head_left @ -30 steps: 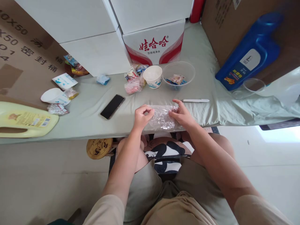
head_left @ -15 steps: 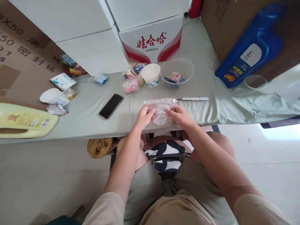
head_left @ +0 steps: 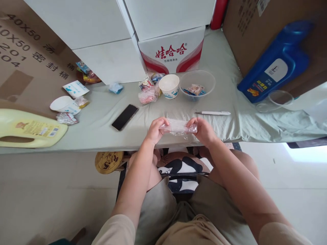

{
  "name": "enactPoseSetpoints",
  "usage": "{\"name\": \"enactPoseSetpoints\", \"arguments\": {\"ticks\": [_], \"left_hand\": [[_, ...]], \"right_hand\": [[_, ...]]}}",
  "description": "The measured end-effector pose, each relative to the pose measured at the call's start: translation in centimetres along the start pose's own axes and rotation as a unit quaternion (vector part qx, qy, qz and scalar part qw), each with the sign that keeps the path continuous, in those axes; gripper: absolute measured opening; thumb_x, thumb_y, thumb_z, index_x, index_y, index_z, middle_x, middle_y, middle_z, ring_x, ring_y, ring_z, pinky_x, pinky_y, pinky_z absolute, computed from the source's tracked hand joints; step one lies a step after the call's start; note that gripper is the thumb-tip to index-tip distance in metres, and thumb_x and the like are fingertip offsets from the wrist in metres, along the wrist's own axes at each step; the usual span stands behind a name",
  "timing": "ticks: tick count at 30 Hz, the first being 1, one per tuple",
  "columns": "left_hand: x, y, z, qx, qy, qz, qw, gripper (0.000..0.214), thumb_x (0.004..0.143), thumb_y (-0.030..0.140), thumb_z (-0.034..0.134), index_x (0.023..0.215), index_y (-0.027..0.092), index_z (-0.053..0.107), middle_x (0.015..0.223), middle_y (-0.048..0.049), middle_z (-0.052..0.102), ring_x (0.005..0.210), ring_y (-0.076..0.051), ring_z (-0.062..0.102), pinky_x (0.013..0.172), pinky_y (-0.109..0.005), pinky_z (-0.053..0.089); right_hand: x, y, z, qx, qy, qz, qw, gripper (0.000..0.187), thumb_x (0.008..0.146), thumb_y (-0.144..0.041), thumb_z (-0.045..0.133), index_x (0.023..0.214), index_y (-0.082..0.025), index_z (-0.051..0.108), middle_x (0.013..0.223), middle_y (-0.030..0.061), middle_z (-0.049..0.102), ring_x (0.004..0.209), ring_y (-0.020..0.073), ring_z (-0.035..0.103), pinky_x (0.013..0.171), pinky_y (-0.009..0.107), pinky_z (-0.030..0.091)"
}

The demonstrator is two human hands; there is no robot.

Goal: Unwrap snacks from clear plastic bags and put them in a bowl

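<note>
Stretched between my two hands near the front edge of the cloth-covered table is a clear, crinkly plastic bag point(head_left: 178, 126), folded into a narrow strip. My left hand point(head_left: 156, 130) pinches its left end. The right end is gripped by my right hand point(head_left: 203, 130), fingers curled over it. Just beyond my right hand lies a white pen point(head_left: 213, 113). A black phone point(head_left: 125, 117) rests to the left of my hands. Behind the bag stand a white paper cup point(head_left: 169, 86) and a clear plastic bowl point(head_left: 197, 85) with small wrapped packets inside.
Wrapped snacks point(head_left: 148, 92) lie beside the cup. A blue bottle point(head_left: 274, 64) and a clear plastic cup point(head_left: 281, 98) are at the right. At the left are a yellow jug point(head_left: 33, 129), a tipped paper cup point(head_left: 63, 104) and a cardboard box point(head_left: 33, 58). A white carton point(head_left: 172, 54) stands behind.
The plastic bag has gone from a wide, loose sheet to a narrow strip pulled between my hands. My hands are slightly farther apart. The camera view has shifted a little.
</note>
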State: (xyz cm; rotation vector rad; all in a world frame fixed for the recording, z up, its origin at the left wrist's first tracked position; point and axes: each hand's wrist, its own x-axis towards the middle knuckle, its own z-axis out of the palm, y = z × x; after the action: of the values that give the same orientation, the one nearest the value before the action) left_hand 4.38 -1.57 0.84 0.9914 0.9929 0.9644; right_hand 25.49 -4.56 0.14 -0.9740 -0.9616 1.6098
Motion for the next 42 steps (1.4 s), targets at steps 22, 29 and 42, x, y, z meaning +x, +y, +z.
{"name": "enactPoseSetpoints", "arguments": {"ticks": [22, 29, 42], "left_hand": [[2.8, -2.5, 1.0, -0.017, 0.244, 0.138, 0.960, 0.027, 0.080, 0.041, 0.071, 0.095, 0.024, 0.057, 0.094, -0.0003, 0.070, 0.087, -0.011, 0.067, 0.078, -0.023, 0.052], [6.9, 5.4, -0.7, 0.236, 0.308, 0.227, 0.893, 0.018, 0.072, 0.013, 0.067, 0.078, 0.021, 0.052, 0.078, 0.0040, 0.057, 0.075, -0.010, 0.054, 0.077, -0.021, 0.046], [23.7, 12.1, 5.2, 0.681, -0.051, -0.096, 0.724, 0.019, 0.059, 0.007, 0.072, 0.056, 0.019, 0.058, 0.058, -0.0012, 0.061, 0.077, -0.022, 0.068, 0.078, -0.032, 0.053]], "right_hand": [[1.2, 1.7, 0.3, -0.078, 0.101, -0.015, 0.992, 0.025, 0.077, -0.036, 0.063, 0.099, -0.025, 0.061, 0.103, 0.0040, 0.071, 0.081, 0.0153, 0.068, 0.067, 0.027, 0.049], [2.5, 1.2, 0.1, -0.126, 0.076, 0.014, 0.989, 0.010, 0.079, -0.031, 0.057, 0.084, -0.024, 0.062, 0.074, -0.0008, 0.064, 0.068, 0.0161, 0.062, 0.063, 0.028, 0.043], [2.7, -0.9, 1.4, -0.274, -0.042, 0.020, 0.961, 0.015, 0.088, -0.018, 0.052, 0.090, -0.022, 0.066, 0.079, -0.0002, 0.068, 0.067, 0.0141, 0.055, 0.069, 0.027, 0.039]]}}
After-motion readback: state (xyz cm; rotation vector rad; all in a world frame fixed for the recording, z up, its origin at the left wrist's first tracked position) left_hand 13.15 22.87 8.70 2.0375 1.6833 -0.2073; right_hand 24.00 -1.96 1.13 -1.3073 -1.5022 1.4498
